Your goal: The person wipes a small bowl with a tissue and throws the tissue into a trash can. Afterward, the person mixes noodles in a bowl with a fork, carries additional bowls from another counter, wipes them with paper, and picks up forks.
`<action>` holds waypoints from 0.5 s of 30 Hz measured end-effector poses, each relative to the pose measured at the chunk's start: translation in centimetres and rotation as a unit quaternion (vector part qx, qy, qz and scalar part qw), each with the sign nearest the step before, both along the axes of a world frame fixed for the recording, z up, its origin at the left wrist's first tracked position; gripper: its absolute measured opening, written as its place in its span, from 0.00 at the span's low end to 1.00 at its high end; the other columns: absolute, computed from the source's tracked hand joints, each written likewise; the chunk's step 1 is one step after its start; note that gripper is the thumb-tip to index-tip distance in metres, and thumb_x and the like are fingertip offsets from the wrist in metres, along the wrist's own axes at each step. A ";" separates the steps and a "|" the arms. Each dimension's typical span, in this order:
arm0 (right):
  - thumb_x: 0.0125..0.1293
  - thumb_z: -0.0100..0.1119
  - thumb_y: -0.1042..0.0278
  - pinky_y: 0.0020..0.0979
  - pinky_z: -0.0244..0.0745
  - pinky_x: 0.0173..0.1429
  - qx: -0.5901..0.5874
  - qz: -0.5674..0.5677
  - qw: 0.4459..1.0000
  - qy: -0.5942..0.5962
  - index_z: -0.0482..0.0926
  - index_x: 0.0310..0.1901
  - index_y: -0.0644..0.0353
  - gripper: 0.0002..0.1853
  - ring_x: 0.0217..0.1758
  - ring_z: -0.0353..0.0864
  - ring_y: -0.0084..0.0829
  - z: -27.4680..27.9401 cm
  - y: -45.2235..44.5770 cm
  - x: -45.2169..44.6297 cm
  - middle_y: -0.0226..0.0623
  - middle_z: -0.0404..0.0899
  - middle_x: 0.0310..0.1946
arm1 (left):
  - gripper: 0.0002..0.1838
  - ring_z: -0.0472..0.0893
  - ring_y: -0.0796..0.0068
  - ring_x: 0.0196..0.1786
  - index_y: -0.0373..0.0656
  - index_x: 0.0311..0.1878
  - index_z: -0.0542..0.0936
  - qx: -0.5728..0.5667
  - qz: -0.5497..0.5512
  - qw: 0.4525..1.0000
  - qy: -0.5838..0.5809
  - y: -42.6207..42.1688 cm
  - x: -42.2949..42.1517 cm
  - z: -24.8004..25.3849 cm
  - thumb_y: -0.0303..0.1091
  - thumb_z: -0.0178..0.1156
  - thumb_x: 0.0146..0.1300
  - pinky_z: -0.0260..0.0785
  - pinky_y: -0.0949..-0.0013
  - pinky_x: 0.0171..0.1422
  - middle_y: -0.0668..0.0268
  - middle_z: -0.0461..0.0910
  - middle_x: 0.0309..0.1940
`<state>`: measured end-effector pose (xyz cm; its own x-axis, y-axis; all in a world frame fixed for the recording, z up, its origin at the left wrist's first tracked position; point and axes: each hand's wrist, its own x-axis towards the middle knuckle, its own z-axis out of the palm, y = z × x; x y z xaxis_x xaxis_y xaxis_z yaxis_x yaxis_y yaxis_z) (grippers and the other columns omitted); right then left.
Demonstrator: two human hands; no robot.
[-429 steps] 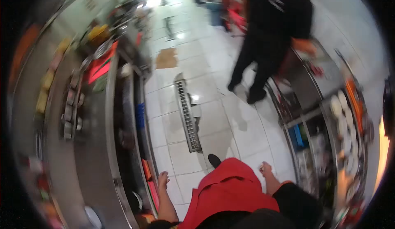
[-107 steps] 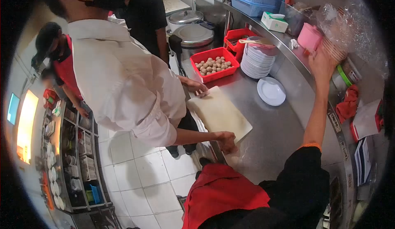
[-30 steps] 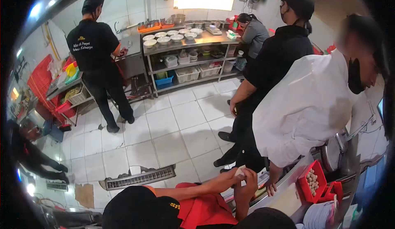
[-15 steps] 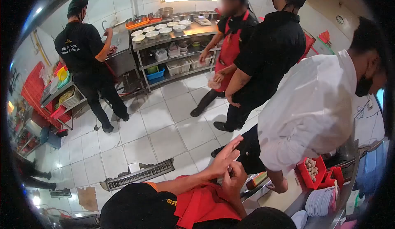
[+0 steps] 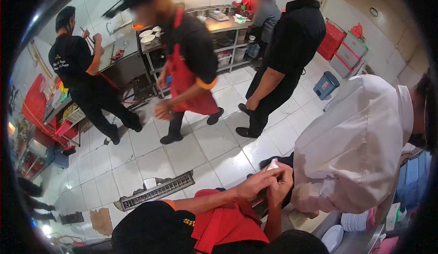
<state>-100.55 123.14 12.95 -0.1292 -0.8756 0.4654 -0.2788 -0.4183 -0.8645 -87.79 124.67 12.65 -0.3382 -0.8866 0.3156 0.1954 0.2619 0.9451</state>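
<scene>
My left hand [image 5: 254, 184] and my right hand [image 5: 281, 185] are closed together in front of my red apron [image 5: 222, 224]. The tip of a small white cloth-like piece [image 5: 273, 164] pokes up between them, and the rest is hidden in my fingers. What exactly it is, I cannot make out. Close by on the right stands a person in a white shirt [image 5: 349, 140], bent over the counter.
A person in a red apron [image 5: 189, 67] walks across the tiled floor. Another in black [image 5: 292, 48] stands behind. At the sink [image 5: 119, 53] works a third. A floor drain [image 5: 157, 192] lies ahead; stacked white plates [image 5: 356, 221] are at lower right.
My left fingers, stretched out before, have folded in against my right hand, and the white piece now shows. The person in the red apron moved left; the white-shirted one leaned nearer.
</scene>
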 end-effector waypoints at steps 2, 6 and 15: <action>0.52 0.61 0.71 0.39 0.65 0.63 -0.044 0.056 0.996 0.059 0.81 0.41 0.62 0.13 0.44 0.79 0.38 1.7 -0.2 -0.7 0.37 0.82 0.41 | 0.26 0.67 0.64 0.70 0.40 0.70 0.67 0.158 -0.179 0.971 0.019 -0.8 2.0 1.8 0.44 0.42 0.77 0.51 0.64 0.76 0.53 0.68 0.68; 0.47 0.66 0.72 0.44 0.62 0.68 -0.025 0.193 0.956 0.218 0.82 0.42 0.58 0.17 0.52 0.79 0.39 3.1 0.0 -1.1 0.35 0.84 0.42 | 0.29 0.76 0.70 0.60 0.33 0.54 0.80 0.268 -0.213 0.925 0.165 -1.0 3.2 0.2 0.49 0.37 0.78 0.61 0.67 0.70 0.57 0.79 0.56; 0.42 0.67 0.74 0.41 0.65 0.53 -0.055 0.130 0.966 0.216 0.83 0.37 0.55 0.15 0.46 0.75 0.41 1.5 1.1 0.4 0.33 0.80 0.32 | 0.37 0.76 0.66 0.59 0.31 0.58 0.78 0.308 -0.316 0.888 0.124 -1.1 5.5 0.8 0.58 0.31 0.77 0.60 0.64 0.70 0.56 0.77 0.59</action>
